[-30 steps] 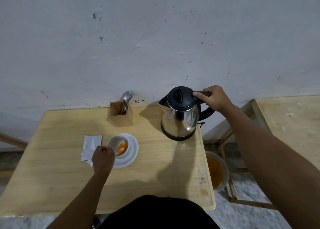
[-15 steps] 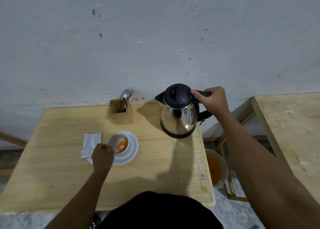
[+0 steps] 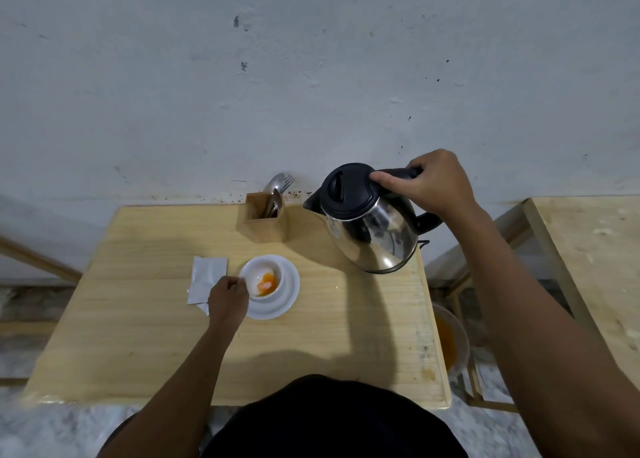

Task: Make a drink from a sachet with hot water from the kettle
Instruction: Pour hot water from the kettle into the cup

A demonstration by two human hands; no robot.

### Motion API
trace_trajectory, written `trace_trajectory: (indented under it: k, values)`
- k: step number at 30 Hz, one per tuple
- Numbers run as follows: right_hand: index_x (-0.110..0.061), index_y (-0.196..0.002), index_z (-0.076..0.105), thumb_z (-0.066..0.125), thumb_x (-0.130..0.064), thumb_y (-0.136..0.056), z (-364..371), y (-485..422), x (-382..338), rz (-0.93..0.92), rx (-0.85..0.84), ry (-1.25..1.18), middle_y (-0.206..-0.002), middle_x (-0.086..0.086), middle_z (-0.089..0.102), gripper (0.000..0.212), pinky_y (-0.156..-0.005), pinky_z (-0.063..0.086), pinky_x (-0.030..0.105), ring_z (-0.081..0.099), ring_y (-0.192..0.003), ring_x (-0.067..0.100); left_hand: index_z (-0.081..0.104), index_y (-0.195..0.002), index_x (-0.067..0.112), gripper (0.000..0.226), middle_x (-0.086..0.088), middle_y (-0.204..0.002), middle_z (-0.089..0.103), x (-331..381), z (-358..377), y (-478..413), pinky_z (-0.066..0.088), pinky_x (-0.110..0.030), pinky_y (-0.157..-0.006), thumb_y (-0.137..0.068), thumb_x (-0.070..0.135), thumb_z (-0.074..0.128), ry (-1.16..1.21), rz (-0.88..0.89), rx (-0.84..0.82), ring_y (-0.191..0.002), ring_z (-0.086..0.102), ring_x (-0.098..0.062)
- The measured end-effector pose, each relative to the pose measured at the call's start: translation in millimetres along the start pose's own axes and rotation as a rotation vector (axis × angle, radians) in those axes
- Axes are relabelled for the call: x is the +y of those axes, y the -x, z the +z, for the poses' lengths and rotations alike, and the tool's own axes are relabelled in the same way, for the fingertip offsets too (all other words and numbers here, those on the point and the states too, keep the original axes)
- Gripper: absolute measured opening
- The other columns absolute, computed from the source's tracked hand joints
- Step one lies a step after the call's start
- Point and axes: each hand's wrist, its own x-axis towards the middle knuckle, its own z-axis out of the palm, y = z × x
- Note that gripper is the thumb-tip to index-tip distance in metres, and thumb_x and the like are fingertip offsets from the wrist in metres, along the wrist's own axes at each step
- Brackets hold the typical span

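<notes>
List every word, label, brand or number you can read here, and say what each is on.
None can be read.
Sachet: plain white face, no print visible.
Kettle: no legible brand or marking on steel body or black lid.
Cup, saucer, cutlery holder: no lettering.

A cup (image 3: 260, 277) is sitting on a saucer (image 3: 282, 293) near the middle of the table (image 3: 138, 336), with powder lying in it. A sachet (image 3: 205, 279) is lying just left of the saucer. Behind them, a holder (image 3: 265, 220) is standing against the wall, with cutlery (image 3: 278, 189) standing in it. The kettle (image 3: 370, 225) is tilting at the table's right rear, spout leftward. A bowl (image 3: 450, 345) is sitting lower down, right of the table.
</notes>
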Motion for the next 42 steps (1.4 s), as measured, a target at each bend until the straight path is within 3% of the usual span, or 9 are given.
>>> trace_trajectory:
  k: [4,9,14,22,27,35,42]
  values:
    - [-0.014,-0.047,0.024,0.066,-0.078,-0.061,4.4,2.2,-32.6,-0.010,-0.112,0.093,-0.044,-0.001,0.020,0.078,-0.045,0.019,0.028,0.024,-0.041,0.016,0.063,-0.082,0.010,0.016,-0.010,-0.079,0.067,-2.8,-7.9,-3.4,0.048,-0.036,-0.071,-0.089,0.022,0.054,0.046,-0.001,-0.052,-0.081,0.064,-0.031]
    - [-0.014,-0.047,0.032,0.061,-0.085,-0.058,20.3,6.0,-63.6,-0.031,-0.216,0.222,-0.041,-0.003,0.028,0.077,-0.046,0.028,0.027,0.035,-0.041,0.017,0.064,-0.098,0.013,0.015,-0.012,-0.093,0.067,-7.5,-17.7,-5.9,0.053,-0.047,-0.084,-0.092,0.023,0.054,0.090,-0.002,-0.142,-0.087,0.064,-0.030]
    - [-0.013,-0.050,0.035,0.056,-0.089,-0.057,35.4,6.5,-91.8,-0.067,-0.329,0.344,-0.043,-0.002,0.032,0.079,-0.048,0.031,0.028,0.039,-0.044,0.019,0.063,-0.109,0.008,0.021,-0.013,-0.099,0.065,-12.7,-24.1,-6.5,0.054,-0.047,-0.085,-0.093,0.020,0.056,0.119,0.020,-0.204,-0.089,0.063,-0.029]
    - [-0.013,-0.050,0.040,0.057,-0.084,-0.063,53.7,4.5,-118.0,-0.078,-0.466,0.431,-0.047,-0.002,0.041,0.074,-0.050,0.032,0.026,0.044,-0.047,0.017,0.063,-0.110,0.007,0.021,-0.010,-0.107,0.061,-12.7,-27.2,-9.7,0.054,-0.045,-0.087,-0.094,0.018,0.057,0.092,0.043,-0.248,-0.100,0.063,-0.036]
    - [-0.016,-0.050,0.040,0.058,-0.078,-0.071,58.9,3.9,-127.9,-0.131,-0.518,0.497,-0.048,-0.004,0.042,0.068,-0.049,0.030,0.026,0.044,-0.049,0.016,0.063,-0.109,0.005,0.021,-0.008,-0.104,0.060,-13.6,-27.6,-10.7,0.054,-0.046,-0.088,-0.093,0.017,0.057,0.087,0.062,-0.245,-0.096,0.064,-0.036]
    - [-0.019,-0.058,0.037,0.055,-0.082,-0.068,70.7,0.5,-141.5,-0.155,-0.565,0.641,-0.058,-0.004,0.046,0.066,-0.053,0.033,0.028,0.044,-0.053,0.013,0.063,-0.109,0.006,0.022,-0.003,-0.102,0.057,-14.7,-28.3,-17.5,0.055,-0.046,-0.087,-0.093,0.018,0.057,0.079,0.059,-0.280,-0.095,0.063,-0.032]
    - [-0.014,-0.059,0.046,0.054,-0.081,-0.069,78.8,-0.8,-145.8,-0.194,-0.587,0.683,-0.059,-0.001,0.053,0.069,-0.055,0.037,0.029,0.051,-0.056,0.016,0.064,-0.109,0.008,0.021,-0.001,-0.103,0.058,-16.2,-28.5,-19.6,0.055,-0.045,-0.086,-0.093,0.020,0.058,0.076,0.059,-0.297,-0.089,0.062,-0.028]
